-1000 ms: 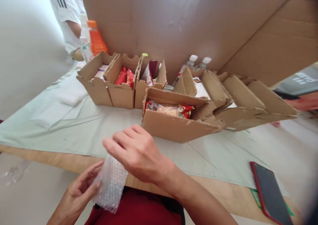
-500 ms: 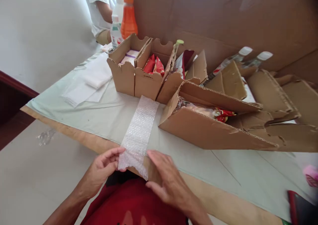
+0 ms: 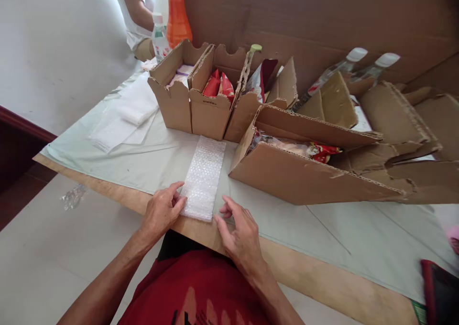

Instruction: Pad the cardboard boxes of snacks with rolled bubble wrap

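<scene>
A strip of bubble wrap lies flat on the cloth, its near end at the table's front edge. My left hand is at the strip's left side near that end, thumb and forefinger apart, with their tips touching its edge. To the right of the strip, my right hand hovers with bent, parted fingers and nothing in them. Its thumb tip is close to the strip's near right corner.
Cardboard bins holding red packets stand behind the strip; a long cardboard box with packets is to the right. More bubble wrap sheets lie at left. Bottles stand behind. A person's arm shows at the back left.
The near end of the bubble wrap, raised and bent between my hands before, now lies flat on the table. Both hands have moved forward, and my right hand has come away from the strip.
</scene>
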A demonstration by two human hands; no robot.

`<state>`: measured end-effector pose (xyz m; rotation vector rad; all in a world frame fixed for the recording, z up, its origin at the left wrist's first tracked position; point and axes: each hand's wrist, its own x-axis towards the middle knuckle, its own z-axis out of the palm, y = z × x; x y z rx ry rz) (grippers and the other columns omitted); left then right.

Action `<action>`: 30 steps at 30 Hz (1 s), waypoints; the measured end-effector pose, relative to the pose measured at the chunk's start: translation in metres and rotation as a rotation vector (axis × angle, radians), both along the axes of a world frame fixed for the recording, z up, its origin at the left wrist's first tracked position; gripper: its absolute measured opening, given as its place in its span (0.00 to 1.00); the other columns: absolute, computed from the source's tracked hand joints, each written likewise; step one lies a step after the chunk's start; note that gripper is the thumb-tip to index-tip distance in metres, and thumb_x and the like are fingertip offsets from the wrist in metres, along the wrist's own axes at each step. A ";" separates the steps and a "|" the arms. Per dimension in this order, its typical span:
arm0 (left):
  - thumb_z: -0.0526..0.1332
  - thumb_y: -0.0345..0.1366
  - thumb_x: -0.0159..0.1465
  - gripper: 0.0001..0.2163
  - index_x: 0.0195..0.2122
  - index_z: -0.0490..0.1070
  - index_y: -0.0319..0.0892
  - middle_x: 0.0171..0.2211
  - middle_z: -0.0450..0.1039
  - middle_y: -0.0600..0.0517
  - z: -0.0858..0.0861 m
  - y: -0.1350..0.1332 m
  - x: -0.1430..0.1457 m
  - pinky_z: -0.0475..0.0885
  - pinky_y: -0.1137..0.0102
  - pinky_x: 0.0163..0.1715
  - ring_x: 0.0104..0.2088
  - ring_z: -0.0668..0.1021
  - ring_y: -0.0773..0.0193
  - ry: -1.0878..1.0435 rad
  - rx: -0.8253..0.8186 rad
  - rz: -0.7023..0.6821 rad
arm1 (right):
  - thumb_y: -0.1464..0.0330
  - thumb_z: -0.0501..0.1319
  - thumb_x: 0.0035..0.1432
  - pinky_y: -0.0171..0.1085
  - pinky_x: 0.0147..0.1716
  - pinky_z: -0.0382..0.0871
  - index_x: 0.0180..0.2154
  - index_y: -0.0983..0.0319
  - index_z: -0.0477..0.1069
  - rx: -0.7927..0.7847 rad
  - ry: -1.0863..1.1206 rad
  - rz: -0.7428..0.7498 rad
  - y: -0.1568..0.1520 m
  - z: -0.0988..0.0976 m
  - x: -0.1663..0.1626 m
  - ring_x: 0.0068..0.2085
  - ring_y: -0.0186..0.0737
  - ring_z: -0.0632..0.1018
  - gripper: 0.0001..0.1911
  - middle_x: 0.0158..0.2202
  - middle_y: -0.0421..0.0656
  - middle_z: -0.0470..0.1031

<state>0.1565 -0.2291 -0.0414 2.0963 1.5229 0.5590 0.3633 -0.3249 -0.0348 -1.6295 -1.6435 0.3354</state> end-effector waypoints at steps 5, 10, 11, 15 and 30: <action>0.60 0.36 0.65 0.17 0.56 0.72 0.44 0.27 0.76 0.56 -0.003 -0.003 -0.001 0.74 0.67 0.35 0.29 0.78 0.61 0.051 0.105 -0.023 | 0.74 0.60 0.63 0.53 0.52 0.72 0.55 0.60 0.71 0.003 -0.230 0.274 -0.005 -0.004 -0.010 0.59 0.55 0.74 0.18 0.59 0.53 0.75; 0.61 0.36 0.68 0.19 0.60 0.68 0.42 0.53 0.76 0.42 0.017 -0.019 -0.018 0.74 0.59 0.53 0.53 0.78 0.53 -0.088 0.255 -0.230 | 0.77 0.56 0.68 0.47 0.48 0.72 0.47 0.59 0.75 0.045 -0.119 0.249 0.006 -0.009 -0.011 0.51 0.46 0.80 0.13 0.48 0.46 0.82; 0.61 0.34 0.67 0.20 0.60 0.68 0.43 0.55 0.75 0.42 0.021 -0.023 -0.021 0.72 0.58 0.56 0.56 0.76 0.52 -0.107 0.267 -0.298 | 0.76 0.56 0.69 0.45 0.46 0.72 0.47 0.59 0.75 0.026 -0.068 0.248 0.006 -0.008 -0.009 0.47 0.44 0.81 0.12 0.45 0.45 0.83; 0.58 0.29 0.69 0.13 0.54 0.73 0.43 0.39 0.80 0.49 0.025 -0.031 -0.023 0.76 0.64 0.45 0.42 0.80 0.59 -0.163 0.220 -0.340 | 0.73 0.57 0.69 0.41 0.41 0.73 0.45 0.59 0.76 -0.106 0.067 0.224 0.006 0.000 -0.006 0.38 0.40 0.81 0.10 0.38 0.41 0.83; 0.62 0.33 0.69 0.12 0.54 0.71 0.40 0.50 0.74 0.41 0.008 -0.029 -0.016 0.71 0.56 0.53 0.52 0.75 0.51 -0.078 0.359 -0.344 | 0.76 0.58 0.67 0.48 0.50 0.69 0.48 0.59 0.74 0.042 -0.160 0.268 0.009 -0.005 -0.003 0.52 0.48 0.78 0.11 0.44 0.44 0.83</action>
